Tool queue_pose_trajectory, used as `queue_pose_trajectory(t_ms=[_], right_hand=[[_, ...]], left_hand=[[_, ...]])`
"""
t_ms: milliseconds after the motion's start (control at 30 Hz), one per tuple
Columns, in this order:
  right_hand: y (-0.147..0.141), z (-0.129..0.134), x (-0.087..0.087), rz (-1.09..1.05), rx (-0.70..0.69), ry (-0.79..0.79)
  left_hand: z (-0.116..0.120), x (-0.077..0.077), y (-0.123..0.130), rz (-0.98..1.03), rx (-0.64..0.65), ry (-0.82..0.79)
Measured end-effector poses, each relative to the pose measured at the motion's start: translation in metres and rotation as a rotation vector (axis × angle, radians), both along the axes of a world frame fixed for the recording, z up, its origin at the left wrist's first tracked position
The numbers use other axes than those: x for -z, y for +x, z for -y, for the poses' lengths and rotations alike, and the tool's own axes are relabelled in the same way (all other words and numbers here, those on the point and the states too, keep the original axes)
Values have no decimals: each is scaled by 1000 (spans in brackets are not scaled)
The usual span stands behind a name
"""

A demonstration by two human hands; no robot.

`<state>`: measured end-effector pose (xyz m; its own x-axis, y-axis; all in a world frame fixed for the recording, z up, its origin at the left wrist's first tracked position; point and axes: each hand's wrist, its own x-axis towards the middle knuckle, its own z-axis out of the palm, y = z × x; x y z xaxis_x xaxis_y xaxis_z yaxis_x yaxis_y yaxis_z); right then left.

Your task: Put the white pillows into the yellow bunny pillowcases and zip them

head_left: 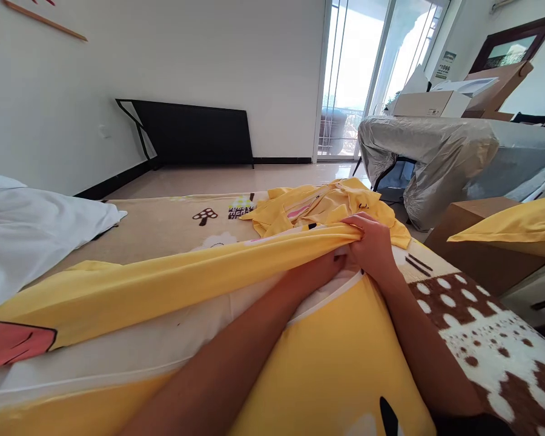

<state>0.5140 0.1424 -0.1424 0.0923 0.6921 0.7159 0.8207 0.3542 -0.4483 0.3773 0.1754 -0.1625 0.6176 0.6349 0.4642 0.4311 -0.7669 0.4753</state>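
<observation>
A yellow cloth cover (186, 269) with a printed pink patch at its left end stretches across in front of me. Its upper edge is bunched in my right hand (372, 241), whose fingers are closed around the fold. My left forearm crosses over white fabric (200, 330), and my left hand (329, 263) reaches under the yellow fold beside the right one. The left fingers are hidden by cloth. Nearest to me lies more yellow fabric (327, 363) with a white edge and a dark printed shape. Just beyond my hands is a crumpled yellow cloth (327, 203).
Beneath everything is a beige and brown patterned blanket (481, 327). White bedding (40, 230) lies at the left. On the right are a cardboard box (467, 242), another yellow cloth (518, 227) and a plastic-covered table (436, 139) bearing boxes. A black folded frame (195, 136) leans against the wall.
</observation>
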Motion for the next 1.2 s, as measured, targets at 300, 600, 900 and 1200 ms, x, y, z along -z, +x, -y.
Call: queue_pose_trajectory(t_ms=[300, 600, 900, 1200], right_hand=[[0, 4, -5, -33, -53, -11], [1, 0, -1, -66, -44, -15], [-2, 4, -1, -106, -69, 7], [-5, 2, 0, -54, -40, 118]], left_hand=[[1, 7, -6, 31, 25, 51], [9, 4, 1, -28, -33, 181], [0, 9, 3, 53, -62, 23], [-8, 8, 8, 91, -26, -99]])
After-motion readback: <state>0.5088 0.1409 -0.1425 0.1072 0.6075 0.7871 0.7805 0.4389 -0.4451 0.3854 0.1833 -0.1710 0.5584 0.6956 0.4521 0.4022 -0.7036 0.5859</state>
